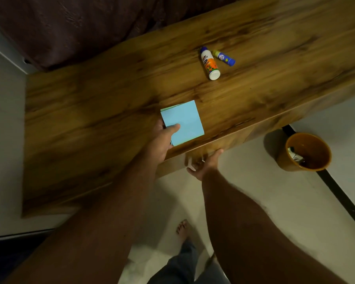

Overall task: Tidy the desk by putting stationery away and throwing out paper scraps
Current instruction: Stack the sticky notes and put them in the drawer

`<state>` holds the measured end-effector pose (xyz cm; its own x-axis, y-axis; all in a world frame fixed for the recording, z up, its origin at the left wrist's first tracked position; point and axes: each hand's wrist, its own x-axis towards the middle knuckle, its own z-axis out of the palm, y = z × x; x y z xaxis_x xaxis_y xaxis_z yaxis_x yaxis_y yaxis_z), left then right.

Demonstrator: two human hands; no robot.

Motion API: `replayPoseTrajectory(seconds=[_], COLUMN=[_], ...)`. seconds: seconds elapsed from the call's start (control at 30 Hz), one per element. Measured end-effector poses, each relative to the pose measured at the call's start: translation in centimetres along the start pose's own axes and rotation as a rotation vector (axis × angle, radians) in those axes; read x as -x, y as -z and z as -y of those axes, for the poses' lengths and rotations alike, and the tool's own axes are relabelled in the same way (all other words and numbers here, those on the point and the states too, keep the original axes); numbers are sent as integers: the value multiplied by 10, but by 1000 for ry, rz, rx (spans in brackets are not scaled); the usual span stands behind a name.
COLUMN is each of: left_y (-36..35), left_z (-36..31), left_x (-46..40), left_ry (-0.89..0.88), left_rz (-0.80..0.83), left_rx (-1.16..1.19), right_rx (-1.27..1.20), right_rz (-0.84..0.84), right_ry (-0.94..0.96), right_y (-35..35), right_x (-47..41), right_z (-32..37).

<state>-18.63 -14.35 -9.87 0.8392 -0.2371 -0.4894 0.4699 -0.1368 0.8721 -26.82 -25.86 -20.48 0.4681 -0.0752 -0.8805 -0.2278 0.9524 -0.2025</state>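
Observation:
A stack of light-blue square paper sheets (184, 119) lies near the front edge of the wooden desk (90, 119). My left hand (162, 138) grips the stack's left corner, thumb on top. My right hand (203, 162) is below the desk's front edge, fingers curled against the edge with small white paper scraps (191, 163) at the fingers. Farther back on the desk lie a white-and-orange glue bottle (209, 63) and a small blue-and-yellow glue stick (223, 58), touching at their far ends.
A round brown bin (291, 158) with scraps inside stands on the pale floor to the right, beside a dark floor strip (336, 191). A dark fabric-covered surface (70, 27) runs behind the desk. My foot (182, 228) shows below.

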Motion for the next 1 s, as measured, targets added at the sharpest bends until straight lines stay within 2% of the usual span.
replayPoseTrajectory(seconds=[0.27,0.33,0.4,0.43,0.47,0.6,0.63,0.67,0.7,0.77,0.83,1.0], left_y=[-13,-17,-19,-19,-20,-23,-24,-25,-26,-28,-29,-28], left_z=[8,11,15,18,21,37,40,42,44,47,47,50], left_x=[38,49,60,66,72,92,97,102,106,117,127,144], left_ry=[39,33,33,34,35,44,50,55,60,58,51,65], left_rz=[-14,-3,-3,-4,-3,-40,-55,-64,-69,-76,-94,-121], left_rx=[15,13,22,30,37,50,45,36,28,6,-39,-36], right_rx=[124,234,456,580,711,1248,1374,1504,1656,1976,2212,2242], right_rz=[-55,-172,-498,-614,-652,-538,-509,-455,-377,-235,-171,-100], right_ry=[37,123,431,630,815,1416,1540,1583,1528,1271,1084,962], right_y=[38,53,70,77,81,82,79,74,69,66,69,82], right_x=[20,35,51,63,77,124,131,134,135,137,139,154], right_z=[-8,-3,9,18,25,32,32,32,33,34,36,41])
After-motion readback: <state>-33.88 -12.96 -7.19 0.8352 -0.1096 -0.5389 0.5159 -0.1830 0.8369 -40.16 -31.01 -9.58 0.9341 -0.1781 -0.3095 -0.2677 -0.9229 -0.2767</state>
